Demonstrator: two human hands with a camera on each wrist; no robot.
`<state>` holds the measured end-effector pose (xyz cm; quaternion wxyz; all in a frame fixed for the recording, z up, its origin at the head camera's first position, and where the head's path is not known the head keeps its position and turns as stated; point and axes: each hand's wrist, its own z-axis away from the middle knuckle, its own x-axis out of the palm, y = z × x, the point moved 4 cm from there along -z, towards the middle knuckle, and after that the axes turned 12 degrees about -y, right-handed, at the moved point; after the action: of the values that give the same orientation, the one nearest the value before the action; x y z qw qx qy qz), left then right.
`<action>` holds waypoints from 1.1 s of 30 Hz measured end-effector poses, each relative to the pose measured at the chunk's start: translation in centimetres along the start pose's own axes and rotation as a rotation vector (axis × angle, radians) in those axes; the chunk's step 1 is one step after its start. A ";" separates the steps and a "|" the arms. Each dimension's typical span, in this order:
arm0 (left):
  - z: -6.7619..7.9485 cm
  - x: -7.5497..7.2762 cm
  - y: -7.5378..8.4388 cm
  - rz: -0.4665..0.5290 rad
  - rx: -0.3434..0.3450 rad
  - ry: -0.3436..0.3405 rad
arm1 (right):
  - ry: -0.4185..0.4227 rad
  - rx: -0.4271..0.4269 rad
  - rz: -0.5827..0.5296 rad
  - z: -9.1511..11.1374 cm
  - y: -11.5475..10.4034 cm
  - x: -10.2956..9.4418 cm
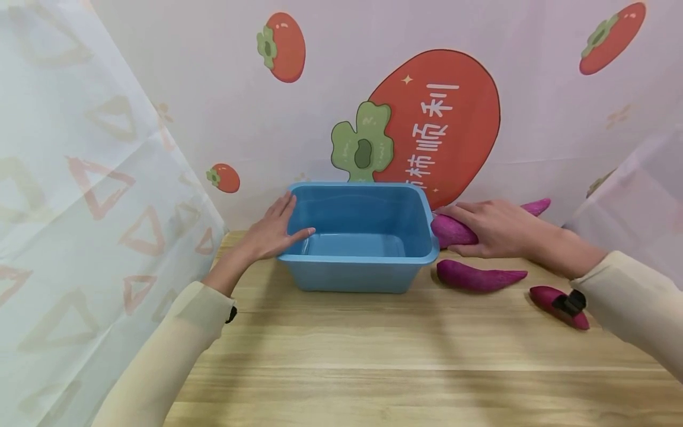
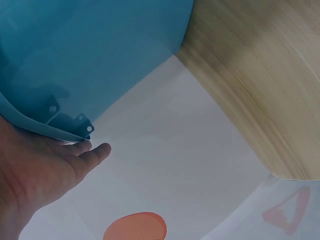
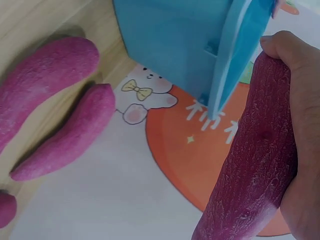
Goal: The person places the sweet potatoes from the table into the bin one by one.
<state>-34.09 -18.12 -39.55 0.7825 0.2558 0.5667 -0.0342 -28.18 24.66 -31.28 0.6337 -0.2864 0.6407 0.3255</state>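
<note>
A blue plastic basin [image 1: 357,276] stands on the wooden table. My left hand [image 1: 272,231] rests on its left rim, fingers extended, the thumb reaching over the inside. The left wrist view shows that hand [image 2: 45,170] against the rim from outside. Beside the basin's right rim, my right hand [image 1: 493,228] grips a purple sweet potato [image 1: 453,231] from above. In the right wrist view this sweet potato [image 3: 250,150] is long, rough-skinned and lifted off the table. Another sweet potato [image 1: 480,277] lies just below that hand.
One sweet potato [image 1: 559,306] lies farther right, partly hidden by the dark wrist strap. Behind the right hand, the tip of another sweet potato [image 1: 536,206] shows. A printed curtain [image 1: 331,130] hangs behind the table, and another sheet [image 1: 107,207] hangs at the left.
</note>
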 end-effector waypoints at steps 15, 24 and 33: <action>-0.3 0.1 -0.2 -0.007 -0.002 -0.019 | -0.079 0.030 -0.021 -3.1 -0.8 -1.8; -0.3 0.2 -0.2 -0.027 -0.023 -0.028 | -0.066 0.002 -0.011 -5.0 -1.3 -2.4; -0.2 0.1 -0.1 -0.023 -0.013 -0.020 | -0.063 -0.034 0.020 -6.8 -2.0 -2.4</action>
<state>-34.24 -18.08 -39.68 0.7894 0.2438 0.5618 -0.0418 -30.77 18.00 -29.12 0.6454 -0.2800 0.6176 0.3517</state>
